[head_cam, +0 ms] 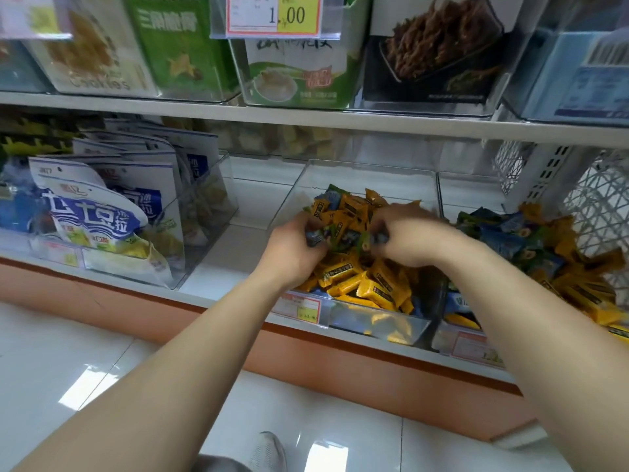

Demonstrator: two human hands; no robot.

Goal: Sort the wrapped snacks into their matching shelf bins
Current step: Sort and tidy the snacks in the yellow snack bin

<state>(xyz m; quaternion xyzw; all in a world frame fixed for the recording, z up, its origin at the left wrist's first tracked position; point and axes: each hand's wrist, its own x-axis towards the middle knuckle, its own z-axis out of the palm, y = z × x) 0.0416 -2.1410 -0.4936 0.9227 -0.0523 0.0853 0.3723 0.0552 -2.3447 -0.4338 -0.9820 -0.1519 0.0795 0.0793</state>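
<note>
Snacks in yellow wrappers fill the middle bin on the lower shelf, with some blue and green ones mixed in on top of the pile.

Nearest to the camera, a grey shoe stands on the white floor. From both sides two bare forearms reach up to the middle bin. The left hand is over the pile, and its fingers are curled round a few blue and green snacks. The right hand is just beside it and blurred; its fingers also seem to be curled on a blue snack, but this is less sure. A label sits on the front of the bin, under the left wrist.

At the right, the next bin holds blue, green and yellow snacks all mixed. At the left, past a bare part of the shelf, a clear holder keeps white and blue bags standing.

Farther up, the upper shelf carries clear bins with a green box and a black box. A price tag at the top reads 1.00.
</note>
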